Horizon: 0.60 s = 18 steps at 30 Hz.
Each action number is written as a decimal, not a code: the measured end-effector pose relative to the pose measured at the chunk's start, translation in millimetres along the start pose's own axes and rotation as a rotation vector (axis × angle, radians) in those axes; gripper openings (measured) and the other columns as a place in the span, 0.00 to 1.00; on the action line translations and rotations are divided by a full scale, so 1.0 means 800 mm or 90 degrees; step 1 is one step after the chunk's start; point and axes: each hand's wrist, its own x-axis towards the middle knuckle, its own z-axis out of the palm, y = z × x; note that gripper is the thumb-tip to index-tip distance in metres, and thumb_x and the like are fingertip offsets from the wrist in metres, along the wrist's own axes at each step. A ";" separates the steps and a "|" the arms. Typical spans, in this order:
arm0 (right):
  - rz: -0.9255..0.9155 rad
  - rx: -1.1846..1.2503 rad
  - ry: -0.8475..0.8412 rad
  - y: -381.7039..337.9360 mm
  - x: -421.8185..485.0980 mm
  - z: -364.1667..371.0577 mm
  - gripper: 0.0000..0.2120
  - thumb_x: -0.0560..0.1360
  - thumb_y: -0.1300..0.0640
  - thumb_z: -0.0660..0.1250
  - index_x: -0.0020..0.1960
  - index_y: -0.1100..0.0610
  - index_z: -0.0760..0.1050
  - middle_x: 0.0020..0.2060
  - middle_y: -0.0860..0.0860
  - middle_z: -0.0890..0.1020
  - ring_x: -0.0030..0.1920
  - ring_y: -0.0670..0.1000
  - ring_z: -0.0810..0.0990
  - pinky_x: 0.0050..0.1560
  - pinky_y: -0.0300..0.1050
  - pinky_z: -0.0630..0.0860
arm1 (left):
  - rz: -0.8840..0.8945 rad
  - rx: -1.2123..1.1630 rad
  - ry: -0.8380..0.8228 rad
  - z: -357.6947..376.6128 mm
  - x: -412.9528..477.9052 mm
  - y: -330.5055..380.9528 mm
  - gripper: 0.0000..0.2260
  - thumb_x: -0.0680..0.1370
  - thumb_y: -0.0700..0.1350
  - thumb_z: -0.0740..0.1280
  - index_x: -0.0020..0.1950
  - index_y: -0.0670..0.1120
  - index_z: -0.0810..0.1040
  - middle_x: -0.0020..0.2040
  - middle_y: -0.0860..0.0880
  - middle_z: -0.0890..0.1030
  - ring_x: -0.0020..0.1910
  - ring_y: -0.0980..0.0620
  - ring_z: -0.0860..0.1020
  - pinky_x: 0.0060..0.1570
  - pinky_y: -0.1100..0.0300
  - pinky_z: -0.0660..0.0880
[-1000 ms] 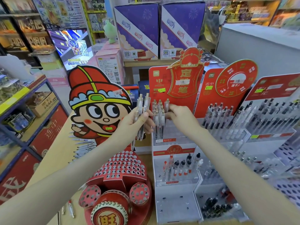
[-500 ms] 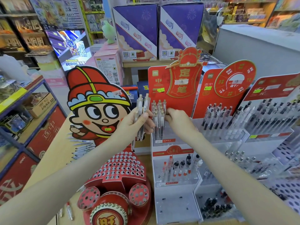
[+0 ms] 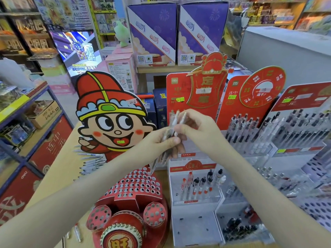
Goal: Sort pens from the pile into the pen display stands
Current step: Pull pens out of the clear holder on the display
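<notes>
- The left hand (image 3: 157, 142) has its fingers (image 3: 172, 140) curled tight round a bundle of pens (image 3: 176, 119). The caps rise above the fingers and the tips slant down below them.
- The right hand (image 3: 202, 133) has its fingers (image 3: 180, 130) closed in a pinch on one pen of that bundle, just above the left thumb.
- Drawing it out could drag neighbouring pens loose. If the left grip slackens, they would likely drop onto the holed red stand (image 3: 132, 196) below the fingers.
- The white tiered stand (image 3: 195, 228) is just beyond the fingers, and a tilted pen could knock its standing pens.
- The pile (image 3: 91, 161) lies on the counter (image 3: 59, 169), well left of the fingers.
</notes>
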 end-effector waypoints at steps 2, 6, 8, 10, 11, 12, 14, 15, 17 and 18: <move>0.005 0.039 0.019 -0.003 0.001 -0.012 0.04 0.75 0.63 0.67 0.44 0.55 0.77 0.36 0.48 0.79 0.36 0.43 0.76 0.42 0.36 0.75 | -0.003 -0.013 0.022 -0.002 0.002 0.003 0.09 0.77 0.47 0.61 0.55 0.45 0.75 0.43 0.51 0.84 0.40 0.53 0.82 0.44 0.61 0.79; 0.024 0.150 0.048 0.005 0.003 -0.058 0.11 0.76 0.66 0.63 0.48 0.52 0.78 0.38 0.43 0.80 0.43 0.46 0.79 0.50 0.41 0.76 | 0.008 -0.040 0.116 -0.014 0.002 0.001 0.11 0.78 0.48 0.60 0.55 0.44 0.75 0.48 0.45 0.84 0.48 0.46 0.84 0.49 0.53 0.81; 0.004 0.163 0.068 0.012 0.003 -0.077 0.12 0.78 0.65 0.62 0.52 0.50 0.78 0.42 0.45 0.80 0.47 0.47 0.79 0.54 0.43 0.75 | 0.017 -0.028 0.155 -0.017 0.001 -0.002 0.11 0.77 0.49 0.60 0.52 0.44 0.75 0.46 0.45 0.84 0.46 0.46 0.84 0.47 0.54 0.81; -0.014 0.113 0.095 0.017 0.002 -0.088 0.12 0.78 0.65 0.62 0.54 0.50 0.77 0.44 0.46 0.80 0.49 0.45 0.79 0.55 0.40 0.75 | 0.027 0.011 0.182 -0.019 0.000 -0.004 0.08 0.80 0.46 0.59 0.50 0.44 0.75 0.42 0.45 0.84 0.44 0.46 0.84 0.44 0.57 0.81; -0.013 0.079 0.110 0.020 0.002 -0.090 0.11 0.78 0.65 0.62 0.55 0.52 0.76 0.43 0.45 0.80 0.48 0.43 0.80 0.53 0.37 0.74 | 0.030 0.025 0.193 -0.019 0.000 -0.005 0.08 0.81 0.45 0.58 0.49 0.44 0.75 0.40 0.46 0.84 0.42 0.47 0.84 0.43 0.57 0.81; -0.009 0.054 0.122 0.023 0.003 -0.090 0.11 0.78 0.66 0.62 0.56 0.54 0.75 0.42 0.45 0.79 0.47 0.43 0.80 0.52 0.35 0.74 | 0.032 0.034 0.200 -0.020 0.001 -0.005 0.08 0.81 0.44 0.57 0.49 0.45 0.74 0.38 0.47 0.84 0.40 0.47 0.84 0.42 0.58 0.81; -0.002 0.020 0.120 0.029 0.007 -0.085 0.11 0.76 0.68 0.63 0.54 0.56 0.73 0.42 0.50 0.79 0.47 0.47 0.81 0.51 0.39 0.76 | 0.032 0.044 0.203 -0.021 0.001 -0.005 0.08 0.82 0.43 0.57 0.48 0.45 0.74 0.36 0.48 0.83 0.37 0.49 0.83 0.40 0.59 0.80; -0.003 -0.004 0.110 0.033 0.010 -0.080 0.10 0.75 0.68 0.64 0.53 0.56 0.73 0.44 0.52 0.79 0.47 0.49 0.81 0.51 0.39 0.77 | 0.031 0.046 0.195 -0.022 0.001 -0.005 0.07 0.82 0.43 0.57 0.49 0.45 0.74 0.36 0.48 0.83 0.36 0.50 0.82 0.39 0.60 0.80; -0.012 -0.046 0.087 0.041 0.016 -0.069 0.09 0.75 0.67 0.66 0.51 0.55 0.73 0.45 0.53 0.80 0.46 0.46 0.81 0.50 0.35 0.76 | 0.028 0.052 0.172 -0.022 0.001 -0.003 0.07 0.82 0.43 0.57 0.49 0.44 0.74 0.36 0.49 0.82 0.34 0.51 0.81 0.37 0.62 0.78; -0.016 -0.062 0.075 0.043 0.020 -0.065 0.09 0.75 0.67 0.65 0.51 0.55 0.74 0.45 0.52 0.80 0.46 0.43 0.81 0.49 0.32 0.75 | 0.025 0.058 0.163 -0.022 0.002 -0.002 0.07 0.82 0.44 0.57 0.49 0.44 0.74 0.36 0.50 0.82 0.33 0.53 0.79 0.36 0.62 0.77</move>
